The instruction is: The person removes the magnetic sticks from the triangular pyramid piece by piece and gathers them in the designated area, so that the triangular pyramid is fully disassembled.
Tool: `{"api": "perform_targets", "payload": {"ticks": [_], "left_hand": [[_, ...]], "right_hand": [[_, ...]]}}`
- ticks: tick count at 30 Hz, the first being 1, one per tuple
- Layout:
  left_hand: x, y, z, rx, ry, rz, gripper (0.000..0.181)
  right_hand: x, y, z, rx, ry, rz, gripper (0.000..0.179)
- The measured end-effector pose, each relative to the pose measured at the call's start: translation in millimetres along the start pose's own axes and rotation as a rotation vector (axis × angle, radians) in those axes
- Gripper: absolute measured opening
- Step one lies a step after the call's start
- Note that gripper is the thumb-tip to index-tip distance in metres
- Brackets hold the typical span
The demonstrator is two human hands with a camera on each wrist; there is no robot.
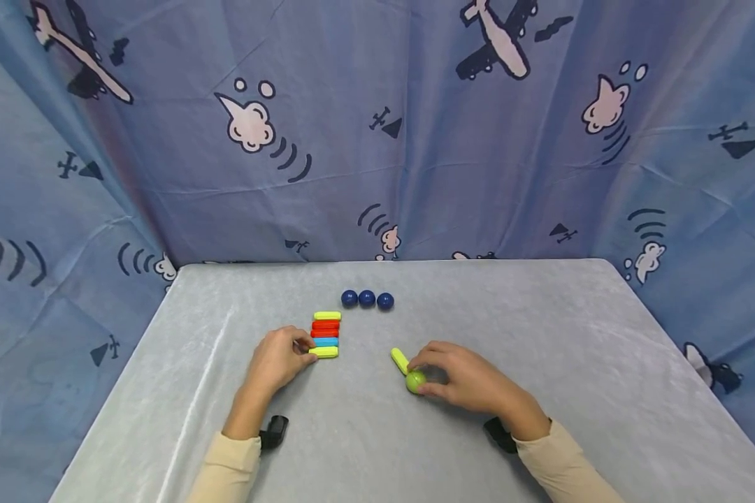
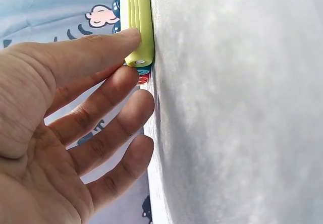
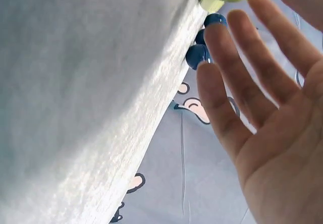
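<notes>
At the near end of a row of short coloured sticks, my left hand (image 1: 278,360) pinches a yellow-green stick (image 1: 328,352) between thumb and finger. The left wrist view shows this ridged stick (image 2: 137,7) under the thumb, the other fingers spread loosely. Beyond it lie a blue stick (image 1: 327,342), two red sticks (image 1: 326,325) and another yellow-green stick (image 1: 328,316), side by side. My right hand (image 1: 465,377) holds a green ball (image 1: 414,381) with thumb and forefinger. One more yellow-green stick (image 1: 399,360) lies slanted just beyond the ball.
Three dark blue balls (image 1: 367,299) form a line farther back on the pale grey table (image 1: 541,314). A blue curtain (image 1: 327,175) printed with planes hangs behind the table and along its sides.
</notes>
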State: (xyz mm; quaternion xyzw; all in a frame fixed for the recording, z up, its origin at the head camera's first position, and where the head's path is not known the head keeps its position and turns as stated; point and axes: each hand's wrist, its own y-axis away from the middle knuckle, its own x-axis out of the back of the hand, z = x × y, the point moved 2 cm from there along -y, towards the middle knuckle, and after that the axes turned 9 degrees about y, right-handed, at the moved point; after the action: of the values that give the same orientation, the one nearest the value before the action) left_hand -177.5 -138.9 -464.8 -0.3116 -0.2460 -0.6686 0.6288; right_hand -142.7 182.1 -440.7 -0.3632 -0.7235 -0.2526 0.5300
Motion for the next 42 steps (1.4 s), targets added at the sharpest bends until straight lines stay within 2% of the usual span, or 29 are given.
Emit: {"api": "perform_targets", "payload": {"ticks": [3, 6, 13, 18, 25, 32, 35, 39, 42], "left_hand": [[-0.4, 0.1, -0.5, 0.002, 0.003, 0.001, 0.016], [-0.3, -0.2, -0.4, 0.004, 0.005, -0.001, 0.016], [-0.1, -0.6, -0.4, 0.006, 0.000, -0.001, 0.016], [-0.1, -1.8, 0.8, 0.002, -0.002, -0.001, 0.016], [3.7, 0.3, 5.5, -0.004, -0.030, 0.021, 0.015], [3.1, 2.2, 11.4, -0.023, -0.034, 0.017, 0.016], [0.1, 5.3, 23.7, -0.079, 0.021, -0.013, 0.015], [-12.1, 12.2, 48.6, -0.217, 0.106, -0.116, 0.014], [-27.3, 17.4, 60.0, -0.307, 0.080, -0.206, 0.014]], "right_hand": [[-2.6, -1.7, -0.3, 0.000, 0.019, 0.003, 0.031], [-4.7, -2.2, 0.7, 0.034, 0.030, -0.002, 0.030], [-3.4, -2.4, 4.4, 0.067, -0.032, -0.047, 0.031], [-2.5, -2.0, 5.5, 0.046, -0.038, -0.037, 0.035], [-5.9, -4.4, 5.0, -0.008, 0.022, -0.032, 0.038], [-8.6, -6.5, 4.6, 0.013, 0.029, -0.046, 0.037], [-8.9, -8.2, 2.7, 0.033, 0.021, -0.044, 0.037], [-9.1, -11.9, 1.5, 0.047, 0.027, -0.039, 0.036], [-9.1, -14.7, 0.8, 0.052, 0.038, -0.037, 0.036]]}}
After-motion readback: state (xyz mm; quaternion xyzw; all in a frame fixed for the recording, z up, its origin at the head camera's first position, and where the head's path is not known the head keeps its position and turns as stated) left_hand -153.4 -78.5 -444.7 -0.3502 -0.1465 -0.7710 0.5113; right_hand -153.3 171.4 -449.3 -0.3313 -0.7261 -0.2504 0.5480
